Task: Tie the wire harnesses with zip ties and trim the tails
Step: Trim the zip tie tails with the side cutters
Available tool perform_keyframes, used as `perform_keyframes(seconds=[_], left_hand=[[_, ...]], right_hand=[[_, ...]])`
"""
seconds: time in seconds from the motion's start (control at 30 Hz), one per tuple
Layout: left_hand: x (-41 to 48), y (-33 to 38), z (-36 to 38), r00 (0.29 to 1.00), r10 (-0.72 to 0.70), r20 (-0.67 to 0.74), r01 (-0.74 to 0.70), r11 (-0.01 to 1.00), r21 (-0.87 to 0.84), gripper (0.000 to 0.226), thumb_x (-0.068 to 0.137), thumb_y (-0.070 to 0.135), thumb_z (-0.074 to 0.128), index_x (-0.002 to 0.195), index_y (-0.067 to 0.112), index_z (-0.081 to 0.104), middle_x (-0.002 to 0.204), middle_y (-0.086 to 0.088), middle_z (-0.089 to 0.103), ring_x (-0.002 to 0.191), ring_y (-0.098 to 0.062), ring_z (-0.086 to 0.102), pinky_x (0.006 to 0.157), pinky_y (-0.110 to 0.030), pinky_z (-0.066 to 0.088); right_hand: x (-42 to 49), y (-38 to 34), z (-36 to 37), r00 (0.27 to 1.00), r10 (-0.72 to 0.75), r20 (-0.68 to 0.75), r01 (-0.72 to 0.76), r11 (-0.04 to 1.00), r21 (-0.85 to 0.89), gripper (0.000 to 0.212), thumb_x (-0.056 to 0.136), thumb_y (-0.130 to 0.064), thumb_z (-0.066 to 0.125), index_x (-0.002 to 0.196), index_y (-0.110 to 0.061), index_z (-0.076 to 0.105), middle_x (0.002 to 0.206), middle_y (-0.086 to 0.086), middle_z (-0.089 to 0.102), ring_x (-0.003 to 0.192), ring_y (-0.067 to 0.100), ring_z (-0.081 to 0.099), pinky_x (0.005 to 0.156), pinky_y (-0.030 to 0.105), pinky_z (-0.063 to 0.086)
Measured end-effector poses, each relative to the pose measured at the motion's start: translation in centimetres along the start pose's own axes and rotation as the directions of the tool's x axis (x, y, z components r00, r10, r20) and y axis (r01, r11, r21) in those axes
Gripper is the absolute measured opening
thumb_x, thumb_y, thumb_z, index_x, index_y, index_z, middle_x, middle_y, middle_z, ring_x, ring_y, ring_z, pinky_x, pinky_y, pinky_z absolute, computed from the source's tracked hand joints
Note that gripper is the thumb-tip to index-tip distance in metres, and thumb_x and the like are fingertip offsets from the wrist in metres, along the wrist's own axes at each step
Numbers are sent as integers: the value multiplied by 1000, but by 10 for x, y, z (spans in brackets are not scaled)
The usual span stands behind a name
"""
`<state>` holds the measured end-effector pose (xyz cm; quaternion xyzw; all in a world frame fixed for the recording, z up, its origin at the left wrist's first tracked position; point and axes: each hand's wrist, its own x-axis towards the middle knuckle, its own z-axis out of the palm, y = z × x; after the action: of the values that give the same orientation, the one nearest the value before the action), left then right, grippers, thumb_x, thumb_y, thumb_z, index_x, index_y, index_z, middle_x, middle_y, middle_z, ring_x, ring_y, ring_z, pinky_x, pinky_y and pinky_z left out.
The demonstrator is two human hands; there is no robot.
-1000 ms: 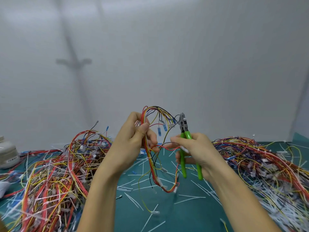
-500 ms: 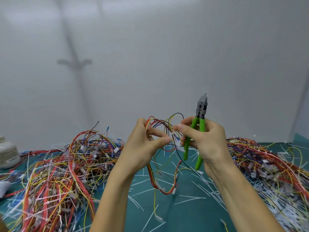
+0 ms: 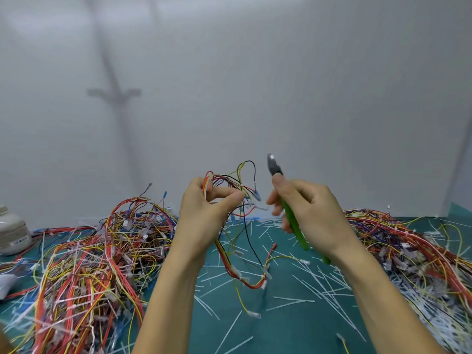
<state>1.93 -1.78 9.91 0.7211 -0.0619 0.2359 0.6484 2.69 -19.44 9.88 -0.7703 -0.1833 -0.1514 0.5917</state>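
Note:
My left hand (image 3: 207, 213) is raised above the green mat and pinches a wire harness (image 3: 237, 241) of red, yellow and black wires between thumb and fingers. The harness loops above the hand and hangs down to the mat. My right hand (image 3: 309, 215) grips green-handled cutters (image 3: 293, 221), jaws pointing up and a little left, a short gap to the right of the harness. A white zip-tie piece near the harness is blurred.
A big pile of tied harnesses (image 3: 84, 264) lies on the left of the green mat (image 3: 281, 323); another pile (image 3: 413, 251) lies on the right. Several cut white zip-tie tails (image 3: 314, 282) litter the middle. A white container (image 3: 12, 233) stands at far left. A white wall rises behind.
My right hand has drawn the cutters away from the harness to the right and tilted the jaws left. The left hand has lifted the harness and shifted its pinch.

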Motion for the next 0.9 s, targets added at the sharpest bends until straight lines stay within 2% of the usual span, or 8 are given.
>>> perform_keyframes(seconds=[0.07,0.13,0.23,0.33,0.53,0.7,0.9], left_hand=[[0,-1,0,999,0,-32,0,1000,-12,40,81,13,78,81,17,39,81,0,76,47,4,53,55,-26,37],[1,0,-1,999,8,-54,-9,1000,-2,39,80,13,79,81,19,40,80,1,76,47,5,53,56,-27,38],[1,0,1,998,25,-58,-24,1000,16,39,80,13,79,81,21,41,79,3,76,49,5,54,61,-28,40],[0,0,4,997,45,-64,-44,999,17,39,79,13,80,81,21,41,79,3,76,49,5,53,59,-28,39],[0,1,6,995,56,-83,-56,998,-3,39,79,13,80,82,19,42,78,2,76,51,4,54,59,-29,39],[-1,2,9,994,79,-80,-78,997,22,40,79,12,80,80,20,40,77,7,76,62,6,63,65,-26,41],[-2,3,7,993,88,-75,-86,996,30,42,78,13,80,79,21,39,75,8,76,63,5,63,67,-24,42]], right_hand=[[-1,-2,-3,993,55,108,-44,993,-105,65,79,-75,41,74,-16,69,64,3,65,52,20,61,59,38,51],[-2,-2,-3,984,86,155,-47,969,-241,63,86,-71,39,72,-17,68,61,1,64,53,19,62,61,39,52],[-4,-4,1,987,77,138,-20,927,-374,61,89,-69,35,69,-20,66,65,2,66,61,19,64,69,40,53],[-6,-6,4,992,55,114,9,870,-494,66,88,-72,28,76,-18,65,70,3,66,70,23,65,70,36,50],[-7,-8,2,991,81,108,-16,864,-503,70,88,-71,26,80,-14,65,74,5,67,74,27,65,77,39,53],[-8,-9,7,995,56,81,-10,878,-479,73,89,-70,24,83,-9,65,74,8,67,74,29,65,73,40,52],[-9,-11,9,998,26,66,9,873,-487,76,87,-71,23,82,-8,64,74,12,67,71,30,63,71,39,50]])
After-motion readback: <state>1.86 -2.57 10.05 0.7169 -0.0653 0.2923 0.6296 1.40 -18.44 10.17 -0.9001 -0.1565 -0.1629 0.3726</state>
